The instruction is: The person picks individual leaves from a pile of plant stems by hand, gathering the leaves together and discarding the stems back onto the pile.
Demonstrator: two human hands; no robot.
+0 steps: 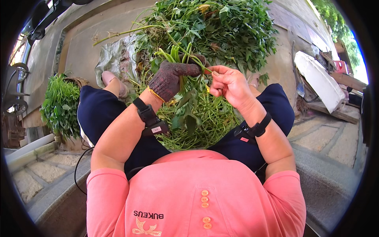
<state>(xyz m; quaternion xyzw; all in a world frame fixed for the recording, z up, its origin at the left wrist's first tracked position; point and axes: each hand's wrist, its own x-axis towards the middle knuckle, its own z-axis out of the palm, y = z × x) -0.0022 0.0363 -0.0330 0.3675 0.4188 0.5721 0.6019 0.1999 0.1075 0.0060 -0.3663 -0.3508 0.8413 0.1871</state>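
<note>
My left hand, in a dark knitted glove with a yellow cuff, is closed around a bunch of leafy green stems; their cut ends stick up and the leaves hang below the fist. My bare right hand pinches one green stem between thumb and forefinger, just right of the glove. That stem runs up and left across the glove's fingers. Below both hands, between my knees, lies a heap of thin green stems. Beyond them rises a large pile of leafy vines.
A crumpled woven plastic sheet lies beyond my left foot. A wicker basket with bundled greens stands at left, near pale pipes. At right, a white slab leans among boards.
</note>
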